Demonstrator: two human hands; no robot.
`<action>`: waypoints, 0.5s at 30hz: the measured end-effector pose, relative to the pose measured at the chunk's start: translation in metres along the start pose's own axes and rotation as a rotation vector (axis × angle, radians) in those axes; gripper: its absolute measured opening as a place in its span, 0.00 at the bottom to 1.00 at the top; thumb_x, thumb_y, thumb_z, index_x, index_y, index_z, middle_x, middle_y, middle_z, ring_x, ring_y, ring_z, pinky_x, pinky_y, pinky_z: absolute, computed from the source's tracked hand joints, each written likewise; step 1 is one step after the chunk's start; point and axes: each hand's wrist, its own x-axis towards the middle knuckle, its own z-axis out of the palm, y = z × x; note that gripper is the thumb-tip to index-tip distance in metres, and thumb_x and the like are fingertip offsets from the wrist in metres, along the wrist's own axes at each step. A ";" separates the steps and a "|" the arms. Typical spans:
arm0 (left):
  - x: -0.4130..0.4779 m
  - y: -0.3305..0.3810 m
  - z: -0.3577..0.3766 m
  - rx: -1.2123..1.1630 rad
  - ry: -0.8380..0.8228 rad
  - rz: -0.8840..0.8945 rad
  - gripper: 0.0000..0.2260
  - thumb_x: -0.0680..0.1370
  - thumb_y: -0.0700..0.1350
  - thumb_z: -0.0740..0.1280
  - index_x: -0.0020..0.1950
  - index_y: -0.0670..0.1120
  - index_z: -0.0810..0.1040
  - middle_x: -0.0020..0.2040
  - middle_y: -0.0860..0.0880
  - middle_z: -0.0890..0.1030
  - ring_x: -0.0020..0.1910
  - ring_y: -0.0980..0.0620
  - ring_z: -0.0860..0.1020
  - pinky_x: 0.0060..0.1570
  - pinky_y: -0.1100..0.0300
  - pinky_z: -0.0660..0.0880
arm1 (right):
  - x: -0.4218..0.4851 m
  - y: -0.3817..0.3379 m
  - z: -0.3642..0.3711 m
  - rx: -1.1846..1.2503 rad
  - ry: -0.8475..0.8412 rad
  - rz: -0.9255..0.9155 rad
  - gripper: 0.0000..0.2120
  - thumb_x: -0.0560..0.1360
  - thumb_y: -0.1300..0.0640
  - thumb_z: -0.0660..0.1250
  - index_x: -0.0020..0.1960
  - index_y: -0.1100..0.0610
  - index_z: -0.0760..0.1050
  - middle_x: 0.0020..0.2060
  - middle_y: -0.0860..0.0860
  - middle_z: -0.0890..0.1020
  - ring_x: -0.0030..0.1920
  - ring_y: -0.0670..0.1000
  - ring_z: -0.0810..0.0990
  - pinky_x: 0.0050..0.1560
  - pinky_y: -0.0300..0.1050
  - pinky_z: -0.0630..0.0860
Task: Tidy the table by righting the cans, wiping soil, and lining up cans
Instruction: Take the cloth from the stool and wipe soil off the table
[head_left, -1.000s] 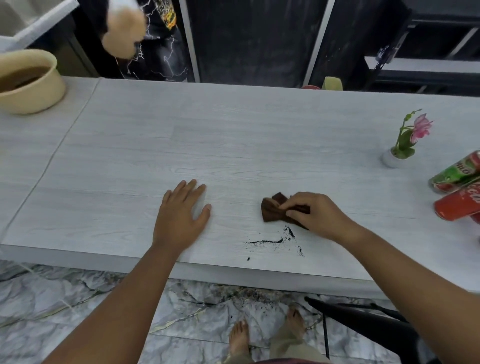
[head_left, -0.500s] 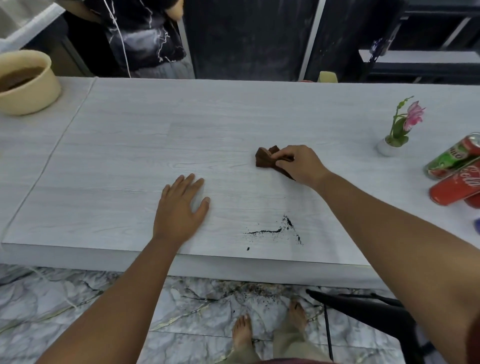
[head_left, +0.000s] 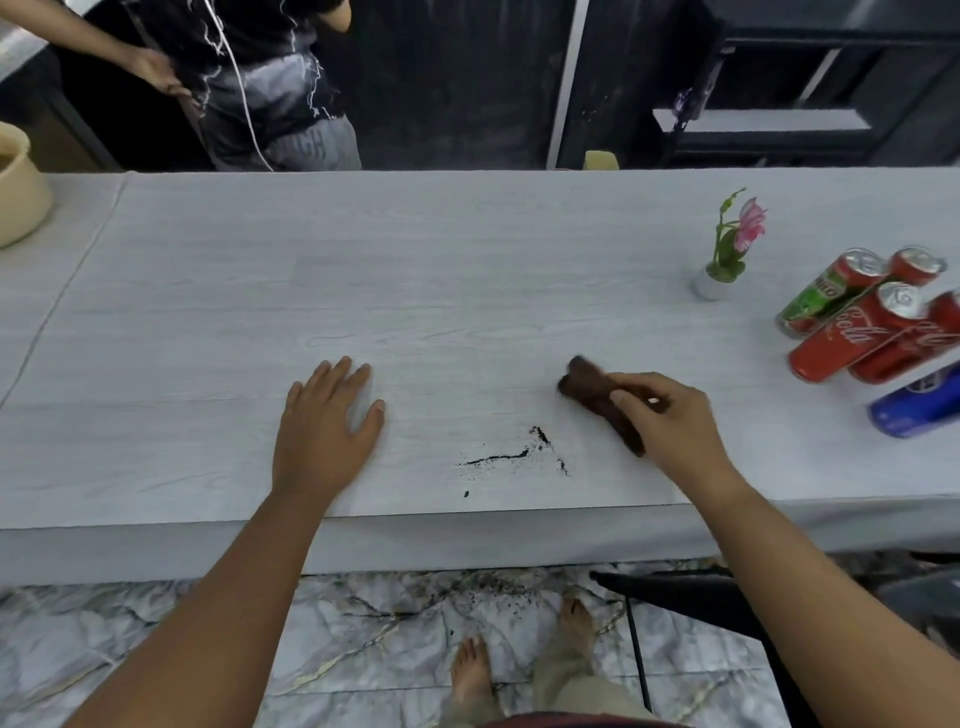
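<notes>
A thin angular trail of dark, granular soil lay unwiped near the desk's front edge at lower centre, so the wiping looked only partly done, with more grains scattered on the marbled floor below. Just right of it the right hand had its fingers pinched round a folded, soft brown cloth, while the left hand rested flat with fingers loosely spread. At the right edge, the glossy cylindrical cans looked tilted and clustered, judged not yet lined up.
</notes>
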 end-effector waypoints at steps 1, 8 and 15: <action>0.000 0.000 0.000 0.002 -0.001 0.003 0.26 0.87 0.60 0.61 0.84 0.51 0.72 0.86 0.49 0.67 0.87 0.46 0.61 0.86 0.41 0.55 | 0.001 0.005 -0.014 -0.014 0.078 0.015 0.11 0.79 0.62 0.75 0.56 0.48 0.89 0.50 0.37 0.89 0.53 0.38 0.85 0.55 0.30 0.77; -0.003 0.003 0.000 0.024 -0.007 0.003 0.27 0.87 0.60 0.59 0.84 0.50 0.71 0.86 0.48 0.66 0.87 0.45 0.61 0.86 0.40 0.54 | 0.002 0.053 -0.073 -0.452 0.329 0.186 0.14 0.83 0.60 0.68 0.66 0.57 0.84 0.61 0.58 0.86 0.60 0.61 0.82 0.61 0.45 0.72; -0.010 0.002 0.001 0.007 0.001 -0.019 0.25 0.88 0.57 0.62 0.84 0.51 0.71 0.86 0.49 0.66 0.87 0.47 0.60 0.86 0.42 0.53 | -0.029 0.024 -0.004 -0.421 0.264 0.067 0.13 0.82 0.61 0.69 0.66 0.58 0.84 0.58 0.56 0.86 0.57 0.57 0.84 0.59 0.47 0.78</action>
